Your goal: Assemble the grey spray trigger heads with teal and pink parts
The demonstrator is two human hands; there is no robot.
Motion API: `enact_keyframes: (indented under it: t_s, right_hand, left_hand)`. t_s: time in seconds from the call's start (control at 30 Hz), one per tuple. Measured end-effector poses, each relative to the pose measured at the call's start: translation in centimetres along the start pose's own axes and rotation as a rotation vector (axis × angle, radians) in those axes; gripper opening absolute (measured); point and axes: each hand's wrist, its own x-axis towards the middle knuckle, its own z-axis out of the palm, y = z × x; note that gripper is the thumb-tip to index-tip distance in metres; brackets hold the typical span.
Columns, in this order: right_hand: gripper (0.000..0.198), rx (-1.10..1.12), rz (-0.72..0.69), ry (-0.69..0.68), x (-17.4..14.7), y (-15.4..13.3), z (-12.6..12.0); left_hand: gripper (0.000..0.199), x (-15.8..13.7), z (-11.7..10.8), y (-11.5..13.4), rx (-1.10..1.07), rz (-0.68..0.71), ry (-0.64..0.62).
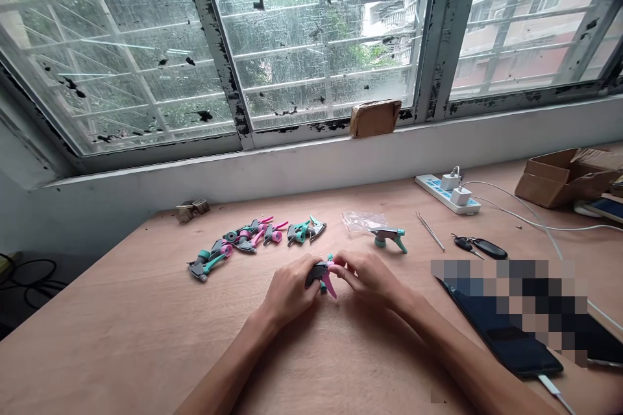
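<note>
My left hand is closed around the dark grey body of a trigger spray head, whose pink trigger hangs downward. The fingers of my right hand pinch the pink nozzle end of the same spray head. Small teal parts show just behind and below it, partly hidden by my hands. Beyond my left hand lies a row of grey spray heads with pink or teal triggers. Another spray head with a teal trigger rests beyond my right hand, beside a clear plastic bag.
Tweezers and keys with a black fob lie to the right. Nearer me is a phone on a white cable, partly pixelated. A power strip and an open cardboard box stand at the back right.
</note>
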Motion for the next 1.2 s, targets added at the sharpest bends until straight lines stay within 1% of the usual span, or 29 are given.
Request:
enact_keyframes:
  t_s: [0.07,0.13,0.23,0.3,0.37,0.53,0.6,0.73,0.83,0.9,0.97,1.03,1.1,1.2]
  right_hand:
    - [0.021,0.019,0.0,-0.008,-0.04,-0.02,0.03]
    - [0.016,0.054,-0.004,-0.008,-0.08,0.01,0.15]
    - [0.019,0.085,-0.026,-0.011,-0.12,0.17,0.47]
    - [0.014,0.084,-0.033,-0.017,-0.12,0.26,0.62]
    - [0.011,0.087,-0.021,-0.027,-0.08,0.21,0.58]
    - [0.008,0.093,0.033,-0.059,0.11,-0.32,0.01]
    - [0.01,0.073,0.04,-0.075,0.11,-0.34,-0.04]
    - [0.027,-0.005,0.027,-0.097,0.01,0.09,0.18]
    - [0.034,-0.001,0.023,-0.087,-0.02,0.25,0.13]
    - [0.03,0.043,0.007,-0.057,-0.02,0.12,0.02]
    - [0.02,0.085,-0.018,-0.018,-0.02,-0.1,-0.01]
    - [0.016,0.112,-0.038,0.005,-0.04,-0.27,0.07]
    - [0.011,0.141,-0.049,0.001,-0.06,-0.31,0.21]
    - [0.01,0.175,-0.063,-0.014,-0.02,-0.14,0.31]
  left_hand:
    - [0.038,0.0,-0.03,0.07,0.006,-0.003,-0.002]
    - [0.037,0.0,-0.1,0.15,0.011,-0.01,-0.003]
    - [0.035,0.02,-0.23,0.25,0.018,-0.018,-0.009]
    - [0.033,0.04,-0.29,0.28,0.02,-0.02,-0.016]
    - [0.032,0.05,-0.3,0.28,0.023,-0.019,-0.025]
    - [0.036,0.04,-0.06,0.17,0.015,-0.01,-0.024]
    - [0.038,0.02,0.06,0.17,0.006,-0.009,-0.024]
    - [0.039,-0.02,0.12,0.4,-0.001,0.008,-0.036]
    - [0.037,-0.03,0.04,0.57,-0.008,0.012,-0.056]
    - [0.039,-0.01,-0.02,0.55,-0.018,0.004,-0.054]
    - [0.04,0.0,-0.06,0.44,-0.025,-0.005,-0.044]
    - [0.038,0.02,-0.11,0.32,-0.023,-0.017,-0.037]
    - [0.034,0.03,-0.15,0.25,-0.019,-0.025,-0.032]
    - [0.033,0.03,-0.14,0.18,-0.027,-0.019,-0.027]
